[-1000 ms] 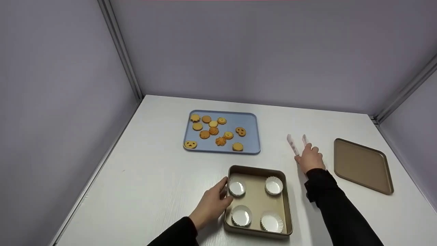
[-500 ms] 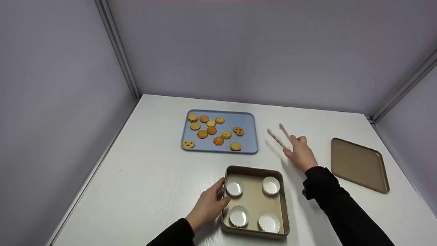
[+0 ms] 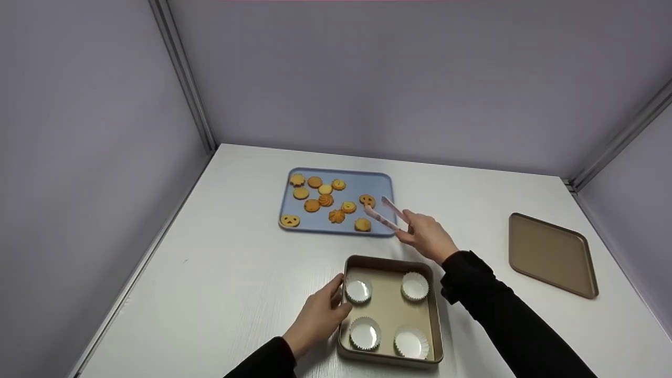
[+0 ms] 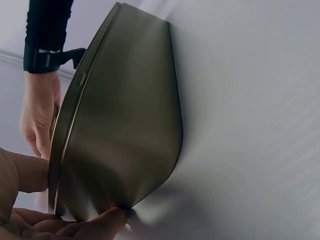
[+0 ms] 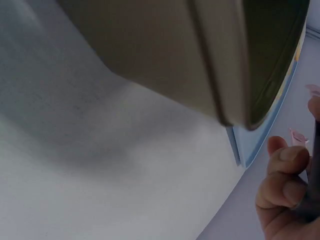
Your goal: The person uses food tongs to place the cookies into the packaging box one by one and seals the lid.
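Note:
My left hand [image 3: 318, 317] holds the left wall of a gold-brown rectangular tin [image 3: 386, 358], thumb at the rim and fingers along the outside, as the left wrist view [image 4: 122, 100] also shows. Inside the tin stand several white fluted paper cups [image 3: 415, 286]. My right hand [image 3: 428, 234] grips pale pink patterned tongs [image 3: 382, 218]. Their two arms are spread, with the tips over the right part of a blue tray [image 3: 379, 185]. One tip overlaps a pretzel-shaped cookie [image 3: 367, 200]. In the right wrist view, curled fingers [image 5: 285, 182] hold the tongs, partly out of frame.
Several other cookies lie on the blue tray, among them a round one [image 3: 362, 224] near its front edge and a pretzel-shaped one [image 3: 290, 220] at its front left corner. A flat brown lid-like tray [image 3: 552, 255] lies at the right. Grey walls [image 3: 367, 79] enclose the white table.
My right hand has lifted the tongs and carried them leftward from the table's right side to over the blue tray. The left hand has stayed at the tin.

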Demonstrator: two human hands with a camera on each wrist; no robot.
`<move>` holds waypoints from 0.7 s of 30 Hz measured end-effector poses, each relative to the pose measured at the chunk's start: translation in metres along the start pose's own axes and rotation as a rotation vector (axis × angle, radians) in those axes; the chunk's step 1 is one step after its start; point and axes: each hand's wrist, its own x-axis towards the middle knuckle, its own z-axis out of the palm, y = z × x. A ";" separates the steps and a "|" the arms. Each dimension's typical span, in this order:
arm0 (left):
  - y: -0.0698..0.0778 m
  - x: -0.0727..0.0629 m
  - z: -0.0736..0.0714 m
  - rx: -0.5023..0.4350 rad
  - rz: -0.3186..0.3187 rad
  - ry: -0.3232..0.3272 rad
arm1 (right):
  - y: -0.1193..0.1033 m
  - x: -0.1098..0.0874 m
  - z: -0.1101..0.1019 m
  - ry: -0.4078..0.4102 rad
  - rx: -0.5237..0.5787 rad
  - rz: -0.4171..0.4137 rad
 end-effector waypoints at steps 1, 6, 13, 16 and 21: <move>0.000 -0.001 0.000 0.000 -0.005 0.001 | -0.003 0.001 0.001 -0.015 0.003 -0.003; -0.001 -0.003 -0.002 0.008 0.003 0.018 | -0.012 0.005 0.008 -0.060 -0.008 0.014; -0.001 -0.006 -0.003 -0.025 -0.001 0.015 | -0.023 0.008 0.016 -0.084 -0.064 0.032; -0.001 -0.007 -0.003 -0.037 -0.004 0.018 | -0.025 0.009 0.019 -0.076 -0.103 0.015; 0.000 -0.008 -0.004 -0.011 -0.013 0.024 | -0.027 0.009 0.022 -0.083 -0.157 0.003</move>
